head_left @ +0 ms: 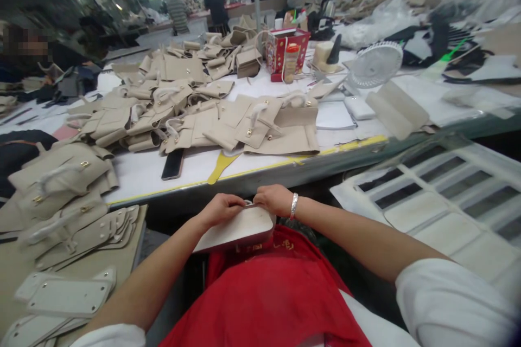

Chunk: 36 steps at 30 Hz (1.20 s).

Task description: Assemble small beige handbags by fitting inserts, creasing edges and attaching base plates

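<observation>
Red apron (277, 298) — gold print at its top edge, too blurred to read. Beige panel (240, 227), smooth, rounded corners, lay on the lap below the table edge (260, 173); left hand (220, 210) and right hand (274, 199) both pinched its far rim, fingers curled. Beyond — heap of beige bag flaps (183, 114) with brass studs, black phone (173, 164), red printed box (285, 49), white fan (375, 64)

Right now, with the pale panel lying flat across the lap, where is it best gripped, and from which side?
Probably the far edge, pinched from above. The pale panel lies nearly flat with its near side against the red apron, so the far edge is the open one; the left hand and right hand both curl over it there, side by side.
</observation>
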Tool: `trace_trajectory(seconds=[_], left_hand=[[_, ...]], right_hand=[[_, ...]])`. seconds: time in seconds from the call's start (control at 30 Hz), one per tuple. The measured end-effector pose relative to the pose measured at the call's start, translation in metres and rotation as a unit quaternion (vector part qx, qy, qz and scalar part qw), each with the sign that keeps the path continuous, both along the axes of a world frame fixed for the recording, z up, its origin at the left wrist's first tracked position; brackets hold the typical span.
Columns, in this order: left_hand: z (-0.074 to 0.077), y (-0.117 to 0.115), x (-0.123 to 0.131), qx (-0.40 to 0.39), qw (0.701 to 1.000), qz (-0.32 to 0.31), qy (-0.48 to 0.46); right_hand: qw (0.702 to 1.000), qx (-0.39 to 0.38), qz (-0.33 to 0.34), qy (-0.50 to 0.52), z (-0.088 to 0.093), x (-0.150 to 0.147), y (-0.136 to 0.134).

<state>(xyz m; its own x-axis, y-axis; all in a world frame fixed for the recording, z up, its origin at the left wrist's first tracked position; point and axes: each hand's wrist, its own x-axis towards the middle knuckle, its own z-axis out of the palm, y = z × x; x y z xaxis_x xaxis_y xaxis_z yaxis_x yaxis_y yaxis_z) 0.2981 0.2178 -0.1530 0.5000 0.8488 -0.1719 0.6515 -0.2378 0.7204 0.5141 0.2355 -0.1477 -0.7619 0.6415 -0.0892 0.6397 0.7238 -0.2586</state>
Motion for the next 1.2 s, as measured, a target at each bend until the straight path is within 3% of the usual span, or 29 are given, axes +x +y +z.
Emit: trace_trajectory(seconds=[0.27,0.53,0.73,0.97,1.13,1.2], left_hand=[[-0.003,-0.011,0.001,0.13,0.981,-0.111,0.093],[0.002,-0.011,0.004,0.149,0.962,-0.187,0.135],[0.001,-0.011,0.002,0.15,0.96,-0.186,0.148],[-0.003,-0.007,-0.006,0.1,0.975,-0.169,0.107],[0.007,-0.011,-0.029,0.125,0.965,-0.212,0.095],[0.007,-0.011,-0.035,0.136,0.954,-0.24,0.121]], right_hand=[[0.997,0.036,0.051,-0.034,-0.003,-0.002,-0.002],[0.995,0.005,0.091,-0.038,0.008,-0.004,0.004],[0.988,-0.13,0.079,-0.006,0.006,-0.02,0.031],[0.933,-0.356,0.06,0.0,-0.01,-0.039,0.059],[0.923,-0.382,0.052,0.008,0.0,-0.043,0.055],[0.907,-0.42,0.024,0.02,-0.005,-0.043,0.055]])
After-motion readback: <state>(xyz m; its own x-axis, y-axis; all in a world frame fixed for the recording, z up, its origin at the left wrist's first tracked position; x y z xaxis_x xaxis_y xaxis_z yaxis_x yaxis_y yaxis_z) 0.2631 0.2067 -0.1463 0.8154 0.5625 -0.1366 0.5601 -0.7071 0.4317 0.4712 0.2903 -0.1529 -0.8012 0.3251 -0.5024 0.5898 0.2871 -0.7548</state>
